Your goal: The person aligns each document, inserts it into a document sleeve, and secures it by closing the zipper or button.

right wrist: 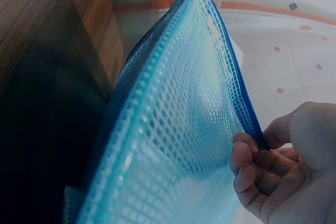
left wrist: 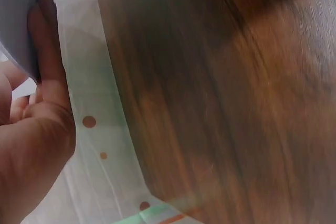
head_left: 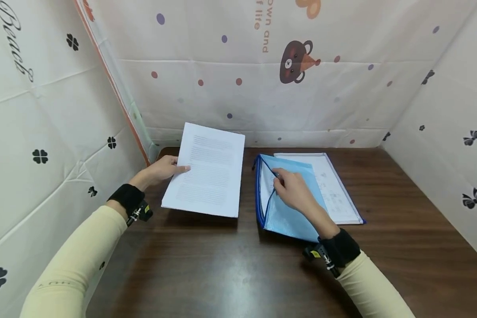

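My left hand (head_left: 163, 170) holds a stack of printed sheets (head_left: 212, 172) by its left edge, thumb on top and fingers beneath, tilted above the table. In the left wrist view the fingers (left wrist: 50, 61) reach behind the sheets. With thumb and fingers, my right hand (head_left: 294, 187) pinches the zippered edge of a light-blue mesh zipper pouch (head_left: 288, 216). That edge is pulled up, so the mouth gapes to the left and white paper shows inside. From the right wrist view, the raised blue zipper edge (right wrist: 239, 82) runs into the pinch.
A second document pouch (head_left: 339, 190), whitish with a blue edge, lies flat partly under the mesh pouch. Brown wooden table (head_left: 206, 274) lies in front. Printed cloth walls (head_left: 206, 101) stand behind it and at both sides.
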{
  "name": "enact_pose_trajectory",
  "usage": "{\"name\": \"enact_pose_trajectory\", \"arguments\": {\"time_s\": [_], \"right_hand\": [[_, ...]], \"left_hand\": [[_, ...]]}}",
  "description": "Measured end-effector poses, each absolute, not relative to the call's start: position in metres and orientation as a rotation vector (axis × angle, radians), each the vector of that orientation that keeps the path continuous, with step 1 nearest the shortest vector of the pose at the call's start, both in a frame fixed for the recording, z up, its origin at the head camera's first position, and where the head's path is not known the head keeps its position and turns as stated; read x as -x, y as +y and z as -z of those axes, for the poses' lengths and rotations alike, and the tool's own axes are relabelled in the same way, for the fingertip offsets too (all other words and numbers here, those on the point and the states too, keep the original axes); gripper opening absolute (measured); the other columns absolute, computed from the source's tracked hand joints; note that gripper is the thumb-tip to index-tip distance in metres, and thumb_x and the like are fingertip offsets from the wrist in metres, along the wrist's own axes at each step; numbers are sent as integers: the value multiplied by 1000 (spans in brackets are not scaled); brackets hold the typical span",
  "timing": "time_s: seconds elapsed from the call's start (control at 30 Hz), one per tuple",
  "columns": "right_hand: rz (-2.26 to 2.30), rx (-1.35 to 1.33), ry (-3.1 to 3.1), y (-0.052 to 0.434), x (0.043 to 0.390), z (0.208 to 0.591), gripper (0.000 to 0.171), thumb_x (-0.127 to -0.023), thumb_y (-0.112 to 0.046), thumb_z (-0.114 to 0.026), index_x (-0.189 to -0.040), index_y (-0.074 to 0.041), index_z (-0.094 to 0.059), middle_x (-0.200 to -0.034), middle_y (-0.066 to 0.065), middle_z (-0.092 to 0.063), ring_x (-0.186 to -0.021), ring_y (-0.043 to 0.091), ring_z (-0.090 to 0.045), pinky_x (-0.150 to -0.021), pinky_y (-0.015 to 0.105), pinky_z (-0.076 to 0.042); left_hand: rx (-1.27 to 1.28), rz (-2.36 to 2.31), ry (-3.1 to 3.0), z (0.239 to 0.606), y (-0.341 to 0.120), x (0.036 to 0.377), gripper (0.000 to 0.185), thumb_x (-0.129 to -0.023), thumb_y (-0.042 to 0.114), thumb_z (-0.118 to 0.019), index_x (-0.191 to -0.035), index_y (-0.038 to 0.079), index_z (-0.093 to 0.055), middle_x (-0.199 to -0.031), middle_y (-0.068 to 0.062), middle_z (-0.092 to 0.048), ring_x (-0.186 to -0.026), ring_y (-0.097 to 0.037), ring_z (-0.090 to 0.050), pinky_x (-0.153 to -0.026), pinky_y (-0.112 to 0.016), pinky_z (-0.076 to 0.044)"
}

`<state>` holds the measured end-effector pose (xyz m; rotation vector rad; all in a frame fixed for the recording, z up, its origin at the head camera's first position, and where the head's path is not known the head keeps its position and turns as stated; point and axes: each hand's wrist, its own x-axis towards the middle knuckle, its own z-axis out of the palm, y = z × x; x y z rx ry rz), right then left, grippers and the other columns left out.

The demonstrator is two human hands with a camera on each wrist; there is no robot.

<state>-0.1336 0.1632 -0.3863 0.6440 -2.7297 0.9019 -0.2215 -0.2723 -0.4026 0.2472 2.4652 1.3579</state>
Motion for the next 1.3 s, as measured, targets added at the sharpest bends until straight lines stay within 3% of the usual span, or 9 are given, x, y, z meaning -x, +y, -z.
{"name": "enact_pose_trajectory", "arguments": {"time_s": [0.57,0.93,1.3], "right_hand": [[-904,-625,-2719,171,138,389,41,-106,-8,-54,-145,7,-57,-62,-2,-57,-48,17,-47,-46,27,-36],[-905,-619,-2734,171,136,391,42,-107,-10,-54,-146,6,-56,-62,-2,-59,-48,17,-50,-46,27,-38],[-878,-597,-2749,170,134,390,42,-108,-12,-53,-146,6,-57,-64,-1,-60,-51,17,-53,-48,28,-41]], "left_hand": [[-37,-1489,2281,417,-260,222,41,-110,24,-61,-143,0,-58,-121,-16,-73,-100,-26,-74,-87,-41,-58],[-110,-1484,2187,415,-252,217,41,-111,21,-59,-144,-2,-56,-118,-15,-74,-100,-26,-74,-88,-43,-58],[-220,-1383,2082,415,-241,209,36,-108,19,-64,-137,-2,-63,-116,-15,-76,-99,-28,-75,-84,-39,-60]]}}
